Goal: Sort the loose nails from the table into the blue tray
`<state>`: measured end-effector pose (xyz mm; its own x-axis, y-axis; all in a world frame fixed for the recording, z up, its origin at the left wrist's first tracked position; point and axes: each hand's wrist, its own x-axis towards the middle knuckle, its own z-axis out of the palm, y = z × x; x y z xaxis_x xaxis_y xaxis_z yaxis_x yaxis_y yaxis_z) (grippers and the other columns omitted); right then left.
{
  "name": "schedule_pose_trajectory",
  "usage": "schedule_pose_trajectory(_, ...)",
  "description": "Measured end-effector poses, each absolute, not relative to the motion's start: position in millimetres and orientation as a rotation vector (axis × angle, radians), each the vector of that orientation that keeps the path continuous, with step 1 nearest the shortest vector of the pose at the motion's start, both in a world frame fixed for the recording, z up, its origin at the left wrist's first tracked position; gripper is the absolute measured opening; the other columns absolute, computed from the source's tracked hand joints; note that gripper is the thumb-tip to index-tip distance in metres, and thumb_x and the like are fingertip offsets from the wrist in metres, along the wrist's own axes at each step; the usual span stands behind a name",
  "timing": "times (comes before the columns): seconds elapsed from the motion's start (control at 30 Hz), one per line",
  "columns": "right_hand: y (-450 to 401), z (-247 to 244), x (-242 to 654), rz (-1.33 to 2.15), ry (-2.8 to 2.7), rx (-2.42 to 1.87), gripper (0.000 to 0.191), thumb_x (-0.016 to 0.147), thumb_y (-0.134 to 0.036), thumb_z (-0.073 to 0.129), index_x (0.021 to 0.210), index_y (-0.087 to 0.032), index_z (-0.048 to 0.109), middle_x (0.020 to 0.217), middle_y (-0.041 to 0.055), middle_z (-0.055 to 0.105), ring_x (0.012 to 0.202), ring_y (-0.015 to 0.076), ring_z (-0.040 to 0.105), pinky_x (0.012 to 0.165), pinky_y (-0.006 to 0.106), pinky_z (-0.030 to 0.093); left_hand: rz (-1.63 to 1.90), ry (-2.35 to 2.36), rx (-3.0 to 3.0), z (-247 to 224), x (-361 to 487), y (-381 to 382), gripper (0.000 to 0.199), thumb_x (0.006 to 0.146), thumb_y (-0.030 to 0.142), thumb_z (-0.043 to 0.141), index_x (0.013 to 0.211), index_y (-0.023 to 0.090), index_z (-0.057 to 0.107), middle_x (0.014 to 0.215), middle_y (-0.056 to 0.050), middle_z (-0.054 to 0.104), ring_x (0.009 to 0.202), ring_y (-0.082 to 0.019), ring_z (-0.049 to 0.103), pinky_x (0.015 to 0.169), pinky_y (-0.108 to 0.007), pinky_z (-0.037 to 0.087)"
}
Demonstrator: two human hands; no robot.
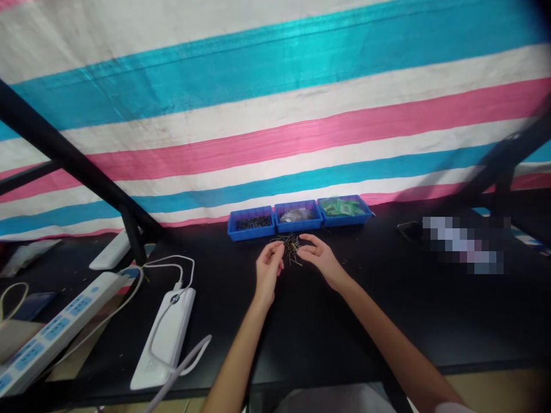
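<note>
A loose pile of thin, screw-like metal pieces [293, 246] lies on the black table in front of the blue bins. At the pile's left edge, my left hand [267, 269] has thumb and forefinger pinched together; whatever is between them is too small to make out. My right hand [325, 261] is on the other side of the pile, its fingers apart, with nothing visible in it. Just behind stand a left blue bin [252, 233] of similar dark pieces, a middle blue bin [300, 223] with clear plastic bags, and a right blue bin [348, 219] with green-and-clear packets.
To the left lie a white power bank [166, 338] with cables and a long power strip [60, 327]. A phone [411, 230] rests at the right beside a blurred patch. Black frame bars [73, 155] slant up at both sides, before a striped sheet [267, 137].
</note>
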<state>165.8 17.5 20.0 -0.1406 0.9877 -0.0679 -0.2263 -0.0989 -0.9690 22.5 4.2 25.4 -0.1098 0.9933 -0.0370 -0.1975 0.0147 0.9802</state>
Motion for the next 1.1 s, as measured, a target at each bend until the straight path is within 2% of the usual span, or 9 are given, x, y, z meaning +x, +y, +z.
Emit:
schedule_pose_trajectory(0.1,16.3,23.7,166.4,1.551,-0.971,-1.007,0.048,0.063,-0.03,0.071,0.106,-0.022,0.052,0.075,-0.0024,0.065,0.063,0.0083,0.057,0.064,0.022,0.044,1.23,1.103,1.088,26.8,25.2,1.3,0.032,0.072,0.039,0.064,0.093,0.015,0.066,0.059,0.002,0.047,0.049,-0.005,0.04,0.04,-0.016,0.025)
schedule_pose_trajectory(0.3,13.4,25.4,163.8,1.628,-0.957,-0.952,0.045,0.062,-0.028,0.073,0.103,-0.022,0.055,0.076,-0.0026,0.066,0.068,0.0087,0.059,0.067,0.022,0.044,1.272,1.084,1.076,27.1,24.7,1.8,0.024,0.066,0.034,0.07,0.082,0.017,0.07,0.089,-0.004,0.058,0.054,-0.004,0.042,0.04,-0.017,0.026)
schedule_pose_trajectory(0.6,15.6,18.5,163.7,1.639,-0.99,-0.967,0.046,0.061,-0.029,0.074,0.103,-0.022,0.057,0.075,-0.0022,0.067,0.067,0.01,0.06,0.071,0.026,0.045,1.266,1.081,1.0,32.5,25.1,0.5,0.023,0.064,0.033,0.071,0.077,0.014,0.07,0.079,-0.002,0.056,0.05,-0.002,0.039,0.04,-0.017,0.025)
schedule_pose_trajectory(0.73,12.7,22.6,162.5,1.61,-1.043,-0.98,0.043,0.063,-0.029,0.073,0.103,-0.022,0.058,0.075,-0.002,0.068,0.07,0.0106,0.062,0.074,0.026,0.046,1.258,1.103,1.001,33.9,23.2,1.4,0.023,0.064,0.034,0.071,0.075,0.014,0.07,0.081,-0.003,0.055,0.051,-0.002,0.039,0.041,-0.017,0.025)
schedule_pose_trajectory(0.9,8.0,27.3,160.6,1.584,-1.212,-0.989,0.036,0.069,-0.034,0.067,0.102,-0.02,0.063,0.083,0.0033,0.07,0.081,0.0146,0.064,0.082,0.032,0.046,1.337,1.15,0.991,33.1,16.9,4.6,0.022,0.065,0.033,0.071,0.076,0.014,0.07,0.087,-0.003,0.055,0.051,-0.001,0.038,0.04,-0.016,0.024)
schedule_pose_trajectory(1.1,9.2,21.8,159.8,1.537,-1.247,-1.001,0.027,0.066,-0.034,0.069,0.088,-0.018,0.068,0.079,0.0043,0.071,0.079,0.0171,0.066,0.081,0.035,0.048,1.369,1.17,0.996,31.0,17.2,5.9,0.021,0.063,0.032,0.072,0.075,0.015,0.07,0.092,-0.003,0.055,0.053,-0.002,0.04,0.042,-0.017,0.027)
